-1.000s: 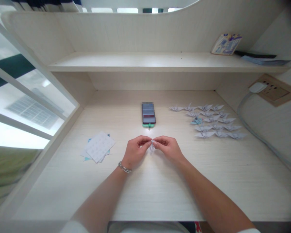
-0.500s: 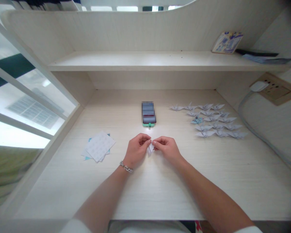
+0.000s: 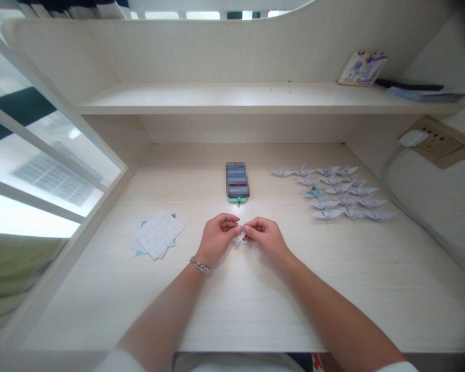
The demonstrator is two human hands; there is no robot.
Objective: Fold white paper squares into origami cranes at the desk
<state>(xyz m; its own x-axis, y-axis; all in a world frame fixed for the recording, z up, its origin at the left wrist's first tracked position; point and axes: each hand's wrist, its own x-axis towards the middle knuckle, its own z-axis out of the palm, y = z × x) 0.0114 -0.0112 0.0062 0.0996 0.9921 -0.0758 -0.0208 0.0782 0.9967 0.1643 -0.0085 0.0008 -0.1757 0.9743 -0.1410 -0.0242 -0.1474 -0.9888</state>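
Just in front of the phone (image 3: 237, 182), on the person's side of it, the left hand (image 3: 216, 238) and right hand (image 3: 266, 236) meet fingertip to fingertip. Both are curled narrow and pinch 1 small folded paper piece (image 3: 239, 237) between thumbs and forefingers, just above the desk (image 3: 256, 299). The piece is white and creased; the fingers hide most of its shape. A silver chain bracelet (image 3: 200, 265) circles the left wrist.

The phone lies flat, a rectangle with a teal case edge. Its screen is blurred, so nothing on it can be read. Left of the phone and nearer the person lies a loose stack of paper squares (image 3: 157, 234), pale with a faint grid print, with a teal sheet peeking from beneath. Right of the phone, paper cranes (image 3: 335, 192) sit in rows, pale grey with spread wings, 1 of them teal. Above and right of the phone, a printed card (image 3: 362, 67) leans on the shelf (image 3: 217, 98); its lettering is too small to read. The desk is pale wood-grain laminate.
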